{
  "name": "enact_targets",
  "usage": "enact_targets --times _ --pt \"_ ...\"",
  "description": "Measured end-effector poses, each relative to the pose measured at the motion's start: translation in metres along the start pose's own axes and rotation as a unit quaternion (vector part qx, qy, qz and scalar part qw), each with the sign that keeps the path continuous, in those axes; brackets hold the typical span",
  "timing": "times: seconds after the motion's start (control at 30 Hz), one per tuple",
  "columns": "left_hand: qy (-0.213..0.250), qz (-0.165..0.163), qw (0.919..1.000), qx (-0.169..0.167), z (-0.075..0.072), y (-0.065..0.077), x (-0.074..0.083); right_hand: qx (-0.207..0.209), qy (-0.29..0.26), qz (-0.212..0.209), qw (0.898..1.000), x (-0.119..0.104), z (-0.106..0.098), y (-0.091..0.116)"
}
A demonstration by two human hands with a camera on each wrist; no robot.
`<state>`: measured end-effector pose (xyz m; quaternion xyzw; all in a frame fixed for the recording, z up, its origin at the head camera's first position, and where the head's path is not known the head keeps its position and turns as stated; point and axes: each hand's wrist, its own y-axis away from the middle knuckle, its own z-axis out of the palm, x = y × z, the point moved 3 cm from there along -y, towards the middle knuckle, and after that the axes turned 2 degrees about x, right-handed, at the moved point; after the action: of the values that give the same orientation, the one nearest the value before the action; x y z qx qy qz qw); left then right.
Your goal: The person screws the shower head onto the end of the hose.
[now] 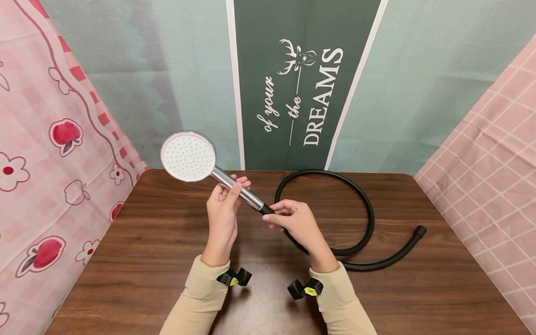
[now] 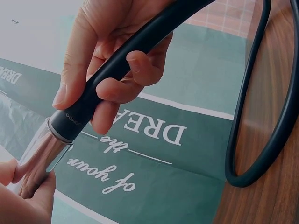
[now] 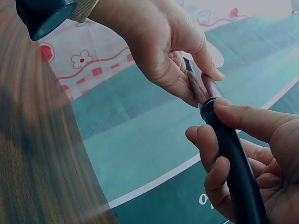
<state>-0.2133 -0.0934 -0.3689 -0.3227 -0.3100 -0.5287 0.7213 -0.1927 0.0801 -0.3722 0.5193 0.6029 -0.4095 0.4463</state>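
A chrome shower head (image 1: 188,157) with a white nozzle face is held above the table, tilted up to the left. My left hand (image 1: 224,204) grips its silver handle (image 1: 251,199), thumb on top. At the handle's lower end, my right hand (image 1: 295,221) pinches the black connector of the shower hose (image 2: 72,121). In the left wrist view the connector meets the chrome end; whether it is threaded on cannot be seen. From the right hand, the black hose (image 1: 370,214) loops over the table to a free end (image 1: 420,230) at the right.
The brown wooden table (image 1: 138,260) lies under both hands. A green cloth backdrop (image 1: 289,153) with printed words hangs behind it. Pink patterned cloths (image 1: 63,195) stand at the left and right sides. Each wrist wears a small black camera (image 1: 296,289).
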Motion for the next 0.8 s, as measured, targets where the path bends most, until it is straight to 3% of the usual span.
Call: enact_targets --times 0.8 --pt "-0.001 -0.004 1.0000 -0.008 -0.0022 0.0000 0.0003 0.002 0.000 0.001 1.000 0.0016 0.0023 0.0010"
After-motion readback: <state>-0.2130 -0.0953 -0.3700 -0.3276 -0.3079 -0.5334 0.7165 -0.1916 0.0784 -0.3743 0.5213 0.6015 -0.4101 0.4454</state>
